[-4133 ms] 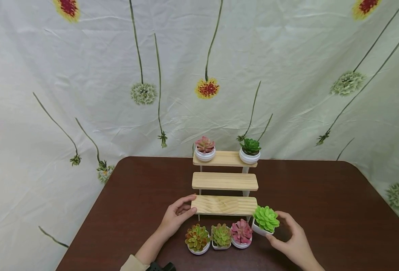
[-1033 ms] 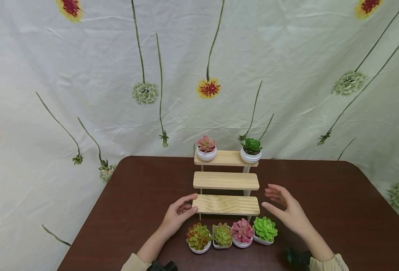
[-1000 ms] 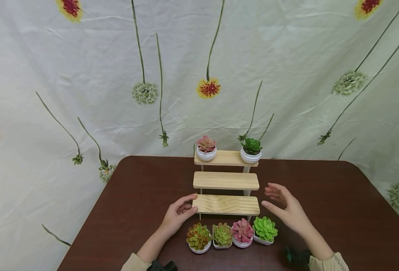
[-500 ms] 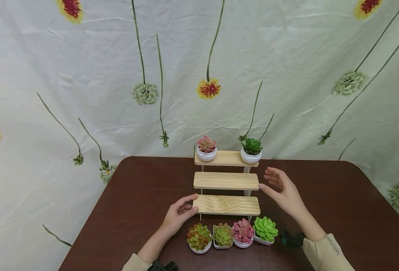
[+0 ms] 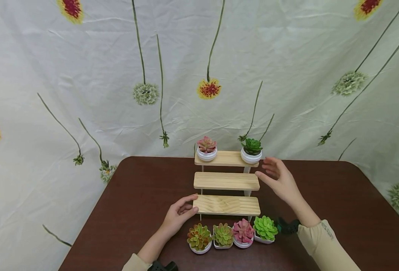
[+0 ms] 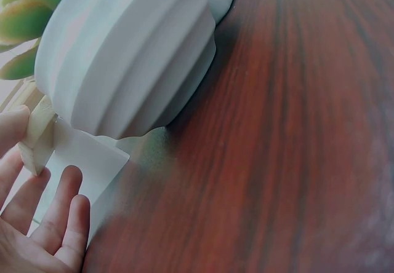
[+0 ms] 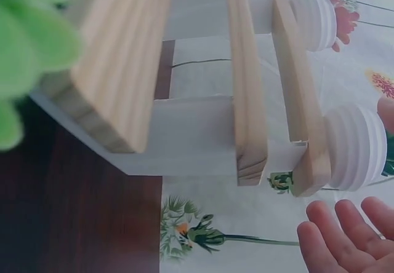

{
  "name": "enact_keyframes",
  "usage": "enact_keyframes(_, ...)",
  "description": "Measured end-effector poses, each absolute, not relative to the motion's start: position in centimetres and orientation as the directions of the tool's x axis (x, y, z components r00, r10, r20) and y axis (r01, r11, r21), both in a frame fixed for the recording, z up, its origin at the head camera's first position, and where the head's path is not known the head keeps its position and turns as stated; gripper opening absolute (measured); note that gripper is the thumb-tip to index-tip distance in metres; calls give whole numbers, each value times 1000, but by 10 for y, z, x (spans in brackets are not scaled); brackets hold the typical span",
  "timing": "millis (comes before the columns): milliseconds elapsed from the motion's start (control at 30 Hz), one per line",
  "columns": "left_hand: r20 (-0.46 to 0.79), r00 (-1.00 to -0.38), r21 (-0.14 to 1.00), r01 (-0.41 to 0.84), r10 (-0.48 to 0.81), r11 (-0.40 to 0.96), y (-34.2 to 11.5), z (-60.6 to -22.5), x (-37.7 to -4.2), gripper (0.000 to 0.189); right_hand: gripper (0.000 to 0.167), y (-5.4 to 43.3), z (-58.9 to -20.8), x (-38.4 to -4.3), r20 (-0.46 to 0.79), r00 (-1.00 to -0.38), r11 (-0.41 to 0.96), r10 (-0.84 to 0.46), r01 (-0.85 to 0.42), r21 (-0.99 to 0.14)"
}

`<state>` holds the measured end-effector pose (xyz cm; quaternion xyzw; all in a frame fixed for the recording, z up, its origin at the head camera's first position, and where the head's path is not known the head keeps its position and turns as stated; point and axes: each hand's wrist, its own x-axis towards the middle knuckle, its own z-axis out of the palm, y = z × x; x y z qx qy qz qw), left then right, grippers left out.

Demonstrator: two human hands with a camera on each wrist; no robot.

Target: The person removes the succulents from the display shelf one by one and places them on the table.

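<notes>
A three-tier wooden display stand (image 5: 226,205) stands on the table. My left hand (image 5: 176,217) holds the left end of its lowest board between thumb and fingers; the left wrist view shows the board's end (image 6: 38,134) there. My right hand (image 5: 282,182) is raised beside the top board's right end, fingers spread and holding nothing. Close to its fingers is a dark green succulent (image 5: 252,146) in a round white pot, which the right wrist view shows as a ribbed pot (image 7: 356,145). A pink succulent (image 5: 206,144) sits at the top board's left end.
In front of the stand is a row of potted succulents: an orange-green one (image 5: 198,236), a pale green one (image 5: 223,235), a deep pink one (image 5: 243,230) and a bright green one (image 5: 265,228). A flower-printed cloth (image 5: 97,67) hangs behind the table (image 5: 145,180).
My right hand set the bright green succulent down at the row's right end, let go, and moved up and away to the top board's right end. The left hand stayed put.
</notes>
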<state>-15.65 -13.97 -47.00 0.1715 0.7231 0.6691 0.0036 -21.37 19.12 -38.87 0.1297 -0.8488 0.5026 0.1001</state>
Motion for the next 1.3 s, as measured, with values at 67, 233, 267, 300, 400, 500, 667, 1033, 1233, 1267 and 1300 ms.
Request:
enact_keyframes(67, 214, -944, 971, 233, 251, 46, -140, -470, -157, 38, 67, 189, -386, -216, 277, -954, 453, -111, -297, -840)
enact_keyframes(233, 195, -950, 976, 213, 245, 51, -139, -471, -158, 38, 71, 185, -381, -224, 238, -967, 440, -96, -256, -861)
enact_keyframes(267, 194, -950, 976, 213, 245, 52, -139, -471, -158, 38, 72, 184, -380, -225, 235, -968, 437, -94, -252, -863)
enact_keyframes(300, 195, -949, 975, 214, 246, 53, -139, -471, -158, 38, 72, 183, -379, -226, 234, -968, 434, -91, -250, -865)
enact_keyframes(400, 209, -945, 972, 229, 251, 53, -139, -471, -158, 38, 73, 181, -378, -230, 229, -970, 418, -88, -244, -875)
enact_keyframes(500, 222, -941, 969, 242, 255, 49, -139, -471, -157, 38, 75, 177, -377, -234, 230, -970, 399, -85, -244, -884)
enact_keyframes(667, 219, -942, 970, 238, 254, 47, -139, -470, -158, 38, 78, 171, -377, -239, 231, -970, 376, -78, -243, -894)
enact_keyframes(1033, 210, -946, 972, 229, 247, 53, -139, -470, -158, 38, 79, 164, -375, -244, 253, -966, 397, -51, -252, -883)
enact_keyframes(1233, 214, -944, 971, 233, 250, 51, -139, -471, -158, 37, 77, 164, -376, -244, 251, -967, 398, -32, -243, -885)
enact_keyframes(1267, 213, -944, 971, 233, 251, 52, -139, -471, -158, 37, 77, 164, -377, -244, 249, -968, 400, -26, -238, -885)
enact_keyframes(1300, 212, -944, 971, 232, 252, 52, -139, -472, -158, 37, 77, 165, -377, -244, 248, -969, 401, -22, -236, -885)
